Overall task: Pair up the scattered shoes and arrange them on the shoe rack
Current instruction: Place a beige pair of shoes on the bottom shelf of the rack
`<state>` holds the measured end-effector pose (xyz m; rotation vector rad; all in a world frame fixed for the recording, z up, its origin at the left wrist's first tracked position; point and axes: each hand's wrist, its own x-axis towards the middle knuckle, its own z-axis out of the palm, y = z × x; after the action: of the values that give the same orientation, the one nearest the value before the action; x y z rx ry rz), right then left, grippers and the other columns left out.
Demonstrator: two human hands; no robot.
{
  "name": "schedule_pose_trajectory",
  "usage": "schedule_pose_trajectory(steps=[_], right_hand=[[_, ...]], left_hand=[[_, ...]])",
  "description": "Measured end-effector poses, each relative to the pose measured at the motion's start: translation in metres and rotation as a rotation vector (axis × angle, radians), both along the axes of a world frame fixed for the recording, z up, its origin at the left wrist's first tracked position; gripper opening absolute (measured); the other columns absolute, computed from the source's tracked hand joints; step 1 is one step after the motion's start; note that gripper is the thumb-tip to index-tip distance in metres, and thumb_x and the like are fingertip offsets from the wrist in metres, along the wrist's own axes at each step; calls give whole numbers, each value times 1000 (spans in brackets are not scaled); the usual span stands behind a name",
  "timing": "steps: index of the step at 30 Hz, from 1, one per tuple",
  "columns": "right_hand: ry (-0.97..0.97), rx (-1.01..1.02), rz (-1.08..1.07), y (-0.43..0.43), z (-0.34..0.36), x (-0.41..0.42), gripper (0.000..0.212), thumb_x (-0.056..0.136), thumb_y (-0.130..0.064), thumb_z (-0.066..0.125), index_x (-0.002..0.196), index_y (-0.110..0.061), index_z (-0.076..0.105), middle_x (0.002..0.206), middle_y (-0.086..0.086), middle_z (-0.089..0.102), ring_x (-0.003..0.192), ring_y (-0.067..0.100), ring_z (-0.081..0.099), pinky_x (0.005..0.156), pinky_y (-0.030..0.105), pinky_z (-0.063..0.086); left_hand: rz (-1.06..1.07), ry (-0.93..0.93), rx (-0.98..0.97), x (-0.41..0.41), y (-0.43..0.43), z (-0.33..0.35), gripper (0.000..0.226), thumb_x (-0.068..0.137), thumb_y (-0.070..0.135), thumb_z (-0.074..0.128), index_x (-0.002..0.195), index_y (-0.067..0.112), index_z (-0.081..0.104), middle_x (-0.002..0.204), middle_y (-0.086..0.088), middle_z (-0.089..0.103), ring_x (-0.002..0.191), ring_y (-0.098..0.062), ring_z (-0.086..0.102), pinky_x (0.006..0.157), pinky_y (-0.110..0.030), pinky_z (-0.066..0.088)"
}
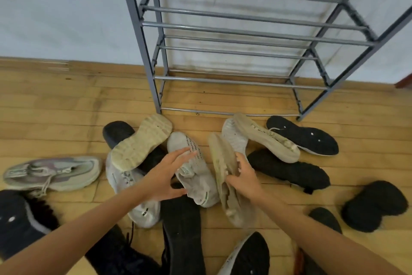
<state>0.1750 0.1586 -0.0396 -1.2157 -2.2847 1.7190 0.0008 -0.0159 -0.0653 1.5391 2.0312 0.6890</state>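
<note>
Here's the shoe rack (245,29), grey metal with tiers of bars, standing against the white wall (55,7). Every shoe in view lies on the wooden floor (66,107) in front of it.

The right hand (243,176) is in the pile, fingers curled round the edge of a beige shoe (223,158) that is tipped on its side. That shoe sits between a white shoe (196,183) and a black shoe (289,170).

The left hand (169,174) is spread wide, fingers straight and gripping nothing, right over the white shoe. It's blurred, so I can't tell whether the fingertips touch.

Just left of that, a second beige shoe (142,141) lies sole up across another white shoe (124,183) and a dark shoe (116,132). A third beige shoe (267,141) lies on its side by the rack's foot, beside a black sole-up shoe (305,138).

A grey sneaker (53,172) sits apart at far left. A black fuzzy shoe (374,205) lies at right, and more black shoes (182,230) lie along the near edge.
</note>
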Motion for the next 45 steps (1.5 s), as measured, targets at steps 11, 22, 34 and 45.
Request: schedule_pose_trajectory(steps=[11, 22, 34, 45], right_hand=[[372, -752, -157, 7, 56, 12, 65, 68, 12, 37, 126, -15, 51, 106, 18, 58, 97, 35, 59, 77, 39, 52], [81, -490, 68, 51, 49, 27, 70, 65, -6, 59, 127, -39, 48, 118, 9, 58, 104, 22, 57, 101, 47, 43], [-740, 466, 349, 212, -46, -1, 109, 71, -53, 73, 150, -39, 0, 159, 20, -2, 145, 40, -1, 116, 53, 9], [-722, 604, 420, 176, -51, 6, 89, 73, -51, 62, 144, -17, 21, 149, 17, 24, 138, 37, 22, 110, 43, 24]], left_hand=[[-61, -688, -38, 38, 35, 89, 112, 68, 6, 82, 143, 50, 11, 137, 6, 48, 108, -13, 65, 87, -27, 55], [-23, -716, 8, 31, 56, 76, 104, 72, -10, 72, 141, 50, 23, 144, 9, 32, 111, -9, 61, 84, -31, 56], [24, -787, -164, -13, 69, -1, 100, 75, -6, 71, 138, 54, 22, 142, 19, 27, 111, -9, 62, 84, -26, 54], [113, -882, -163, -14, 58, -12, 103, 72, -8, 74, 136, 57, 27, 140, 15, 35, 107, -15, 65, 88, -38, 56]])
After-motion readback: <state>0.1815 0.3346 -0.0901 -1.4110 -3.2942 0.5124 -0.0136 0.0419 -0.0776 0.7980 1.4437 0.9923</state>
